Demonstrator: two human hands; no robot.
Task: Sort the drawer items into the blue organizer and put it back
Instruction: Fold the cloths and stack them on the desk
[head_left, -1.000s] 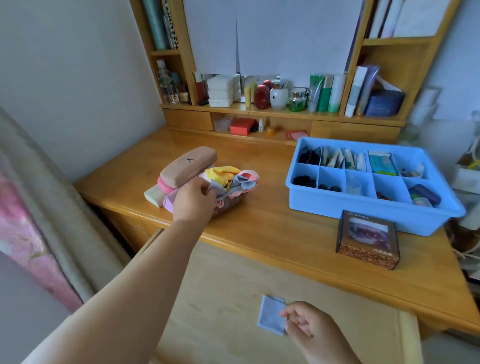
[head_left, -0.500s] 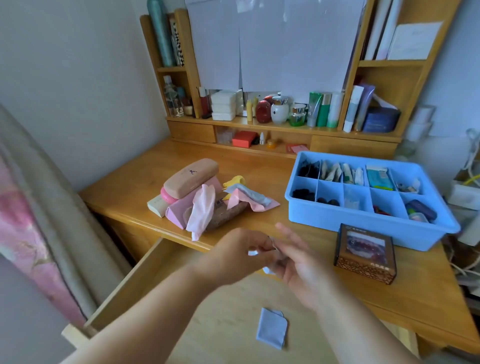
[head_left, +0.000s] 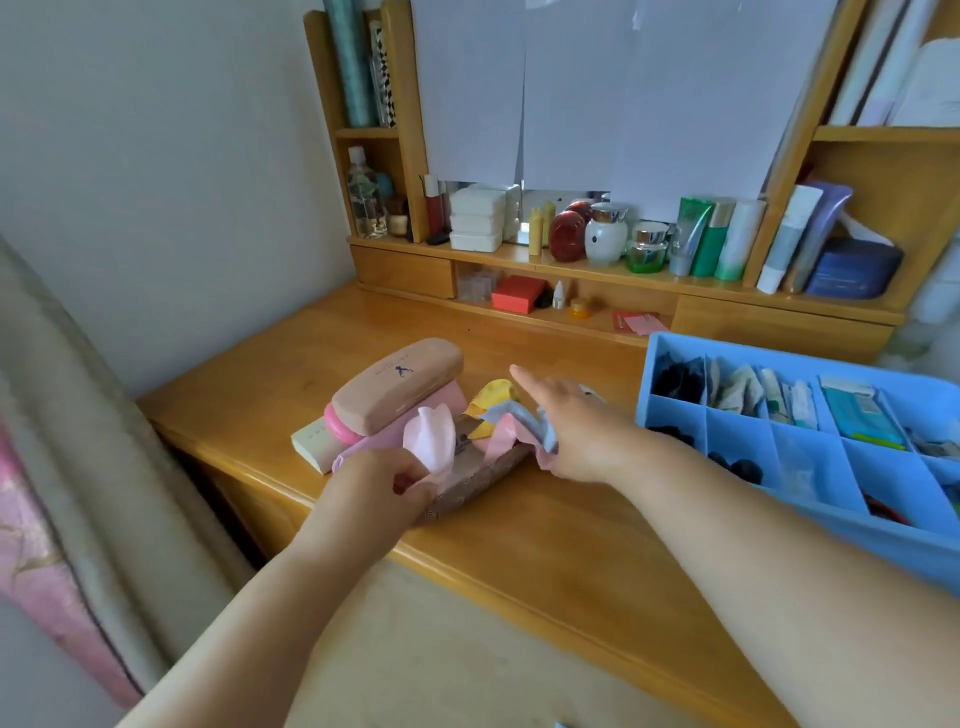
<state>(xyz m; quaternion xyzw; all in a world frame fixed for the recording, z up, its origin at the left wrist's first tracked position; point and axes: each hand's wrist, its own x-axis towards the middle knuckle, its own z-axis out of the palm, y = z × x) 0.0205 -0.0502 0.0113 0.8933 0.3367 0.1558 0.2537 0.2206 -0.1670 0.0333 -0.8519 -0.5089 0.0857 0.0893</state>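
We are working at the front left part of the desk (head_left: 545, 525), where a small pile is sitting. Our left hand (head_left: 379, 486) is pinching the lower end of a pale pink cloth (head_left: 428, 441) draped over a brown patterned case (head_left: 478, 480). Our right hand (head_left: 576, 426) is gripping a grey-blue cloth (head_left: 524, 421) with its lower fingers curled, forefinger pointing out over a yellow cloth (head_left: 496, 395). A tan glasses case (head_left: 397, 384) is lying on top of the pile's left side. The blue organizer (head_left: 779, 525) is sitting at the desk's right edge, its compartments partly filled.
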